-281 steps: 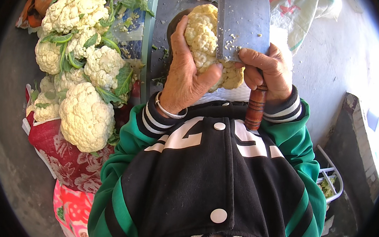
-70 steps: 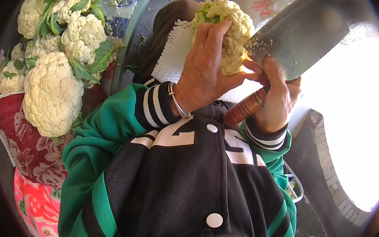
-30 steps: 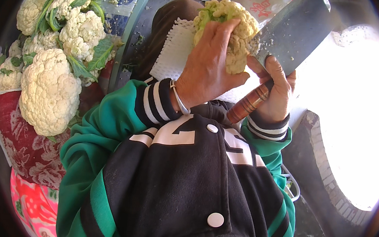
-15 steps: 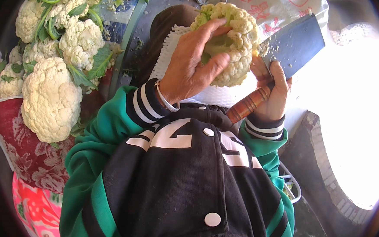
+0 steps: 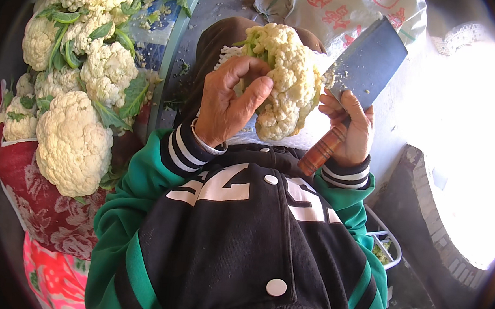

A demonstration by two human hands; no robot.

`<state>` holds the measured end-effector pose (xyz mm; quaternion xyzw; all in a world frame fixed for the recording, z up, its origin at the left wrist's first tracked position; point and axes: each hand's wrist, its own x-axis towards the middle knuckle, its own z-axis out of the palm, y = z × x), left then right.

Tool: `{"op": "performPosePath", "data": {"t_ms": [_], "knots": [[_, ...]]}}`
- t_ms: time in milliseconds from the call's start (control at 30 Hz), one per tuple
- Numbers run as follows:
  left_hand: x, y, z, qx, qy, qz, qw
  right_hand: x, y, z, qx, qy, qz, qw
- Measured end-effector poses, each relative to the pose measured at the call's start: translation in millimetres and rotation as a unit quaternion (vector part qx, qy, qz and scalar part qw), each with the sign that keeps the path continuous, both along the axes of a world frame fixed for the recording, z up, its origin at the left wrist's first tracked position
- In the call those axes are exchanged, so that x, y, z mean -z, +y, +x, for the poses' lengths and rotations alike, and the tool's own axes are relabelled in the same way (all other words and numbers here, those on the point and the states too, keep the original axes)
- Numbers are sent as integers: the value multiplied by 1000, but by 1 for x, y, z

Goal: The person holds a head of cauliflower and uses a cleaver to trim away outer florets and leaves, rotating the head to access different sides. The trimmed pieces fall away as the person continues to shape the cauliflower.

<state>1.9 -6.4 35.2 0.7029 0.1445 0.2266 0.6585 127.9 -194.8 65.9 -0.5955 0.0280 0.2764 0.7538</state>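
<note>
A cauliflower head [image 5: 289, 80] is held up over my lap, its white florets turned to the right. My left hand [image 5: 231, 99] grips it from the left, with fingertips hidden behind the stem side. In my right hand [image 5: 351, 127] is a cleaver [image 5: 372, 63], its broad grey blade slanting up and right and its brown wooden handle angled down toward my jacket. Small white crumbs stick to the blade near the handle. The blade's lower corner is close to the cauliflower's right side; whether they touch I cannot tell.
Several cauliflowers [image 5: 75, 144] with green leaves are piled at the left, on a dark red floral cloth [image 5: 56, 216]. A white plastic bag [image 5: 301, 10] with red print lies beyond my knees. A white basket's rim [image 5: 392, 251] shows by my right elbow. Glaring light fills the far right.
My left hand has turned the cauliflower, so less of its underside shows, and lowered it slightly. The cleaver has shifted a little left in my right hand.
</note>
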Motion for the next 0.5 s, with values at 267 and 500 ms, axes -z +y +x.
{"op": "performPosePath", "data": {"t_ms": [267, 500], "knots": [[3, 0, -3, 4, -6, -11, 1000, 4, 5, -4, 3, 9, 4, 1000], [9, 6, -2, 18, -39, 52, 998, 6, 2, -10, -7, 29, 21, 999]]}}
